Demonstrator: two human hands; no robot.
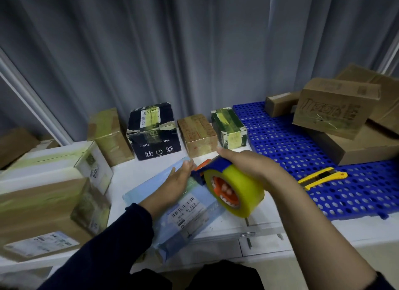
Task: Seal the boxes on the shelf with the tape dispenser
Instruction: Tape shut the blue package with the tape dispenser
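– Two hands work nearest the camera; the left hand [177,179] lies flat, fingers straight, pressing the pale blue box [187,222] onto the white shelf [140,173]; where does the dispenser sit?

– In the right hand [248,166], whose fingers curl over the top of the tape dispenser [233,188] and clamp it; its blue nose rests at the box's far end, just beside the left fingertips; the yellow roll tilts toward the camera.

– What might spoil the seal?

– Probably the flat box sliding as tape is drawn toward the person, should the left palm ease; the strip would then wander off line or wrinkle; the fingertips also lie close to the nose, where such tools usually carry a blade.

– And farther off?

– A yellow utility knife [321,177] lies on the blue perforated mat [280,143] to the right, well apart; a swung right forearm might knock it; behind, a black box [153,132] stands in a row of small taped boxes against the grey curtain [194,41].
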